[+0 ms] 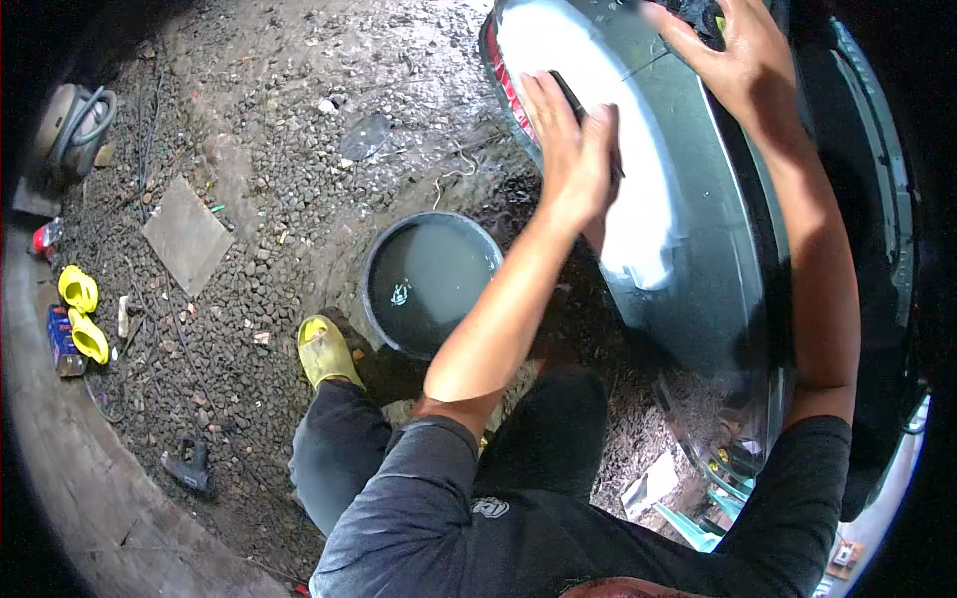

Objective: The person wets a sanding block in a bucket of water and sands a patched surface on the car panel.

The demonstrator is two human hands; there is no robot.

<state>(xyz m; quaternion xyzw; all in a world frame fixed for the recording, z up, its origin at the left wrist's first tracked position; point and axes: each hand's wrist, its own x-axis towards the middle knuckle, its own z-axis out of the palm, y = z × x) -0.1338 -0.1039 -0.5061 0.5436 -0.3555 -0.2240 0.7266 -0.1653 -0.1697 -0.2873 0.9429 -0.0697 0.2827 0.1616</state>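
Observation:
A dark, glossy car body panel (pixel 688 329), which looks like a bumper, stands at the upper right with a large white patch (pixel 638 199) on its surface. My left hand (pixel 568 149) presses on this patch, its fingers and thumb closed round a flat black sanding block (pixel 568 95). Most of the block is hidden under the palm. Farther right, my right hand (pixel 743 65) rests on the panel's dark upper part, thumb and fingers spread. The top edge of the view cuts off some of its fingertips. A red strip (pixel 508 90) runs along the panel's left edge.
A round dark tub (pixel 374 309) of cloudy water stands on the gravel by my left forearm. Yellow clogs (pixel 88 334), a drill-like tool (pixel 189 466), a flat square board (pixel 187 237) and a machine with a coiled grey hose (pixel 85 120) lie leftward. Teal plastic (pixel 688 528) shows lower right.

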